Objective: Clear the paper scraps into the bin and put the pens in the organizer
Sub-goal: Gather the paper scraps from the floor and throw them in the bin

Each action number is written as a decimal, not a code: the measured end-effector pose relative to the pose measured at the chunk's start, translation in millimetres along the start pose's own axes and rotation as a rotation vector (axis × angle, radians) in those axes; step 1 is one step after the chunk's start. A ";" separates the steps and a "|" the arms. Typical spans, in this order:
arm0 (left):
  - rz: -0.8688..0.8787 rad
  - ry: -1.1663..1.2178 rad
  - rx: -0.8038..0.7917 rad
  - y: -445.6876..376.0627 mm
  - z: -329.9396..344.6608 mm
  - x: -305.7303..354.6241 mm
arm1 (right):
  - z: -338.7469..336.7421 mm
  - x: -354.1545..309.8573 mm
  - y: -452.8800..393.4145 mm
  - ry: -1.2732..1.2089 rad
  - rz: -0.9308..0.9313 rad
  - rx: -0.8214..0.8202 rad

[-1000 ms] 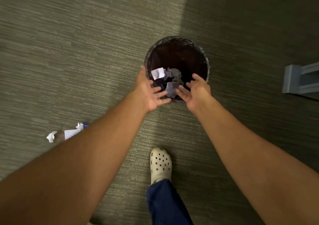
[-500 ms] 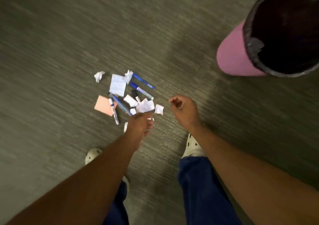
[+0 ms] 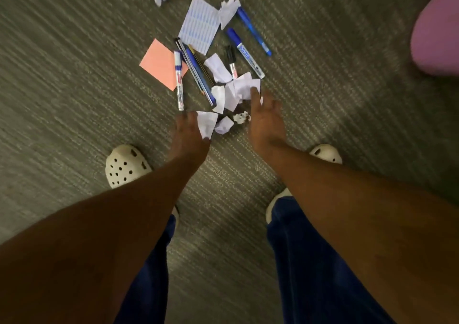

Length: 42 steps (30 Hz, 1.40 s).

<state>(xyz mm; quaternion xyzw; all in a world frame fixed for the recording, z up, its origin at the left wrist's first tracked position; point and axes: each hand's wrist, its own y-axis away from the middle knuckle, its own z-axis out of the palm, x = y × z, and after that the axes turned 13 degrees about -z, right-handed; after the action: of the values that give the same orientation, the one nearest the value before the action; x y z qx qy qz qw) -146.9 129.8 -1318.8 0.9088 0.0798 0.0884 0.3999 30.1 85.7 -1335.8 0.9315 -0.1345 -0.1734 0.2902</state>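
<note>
Head view: both hands reached down to the carpeted floor (image 3: 74, 95). The left hand (image 3: 190, 137) was loosely curled against a white paper scrap (image 3: 207, 122); whether it pinched the scrap could not be told. The right hand (image 3: 267, 122) was spread, fingertips touching the scrap pile (image 3: 238, 91). The pens (image 3: 196, 71) and markers (image 3: 247, 54) lay flat just beyond, long axes running away from the person, slanted leftward. The pink bin (image 3: 434, 33) stood at the right edge.
</note>
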 end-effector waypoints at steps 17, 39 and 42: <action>0.055 0.095 0.145 -2.9 -17.8 -18.6 | -1.5 -7.0 15.1 -0.203 -0.087 0.135; 0.209 -0.137 0.064 -58.6 -18.3 71.9 | -8.9 -2.2 23.4 -0.350 -0.013 0.183; 0.219 -0.058 0.138 -64.2 -23.1 59.4 | -24.4 8.4 3.9 -0.213 -0.135 0.198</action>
<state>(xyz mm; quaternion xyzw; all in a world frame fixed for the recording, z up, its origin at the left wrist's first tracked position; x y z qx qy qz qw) -99.2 202.0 -1345.3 0.9395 -0.0254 0.0996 0.3266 46.9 91.7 -1316.7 0.9388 -0.1179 -0.2762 0.1686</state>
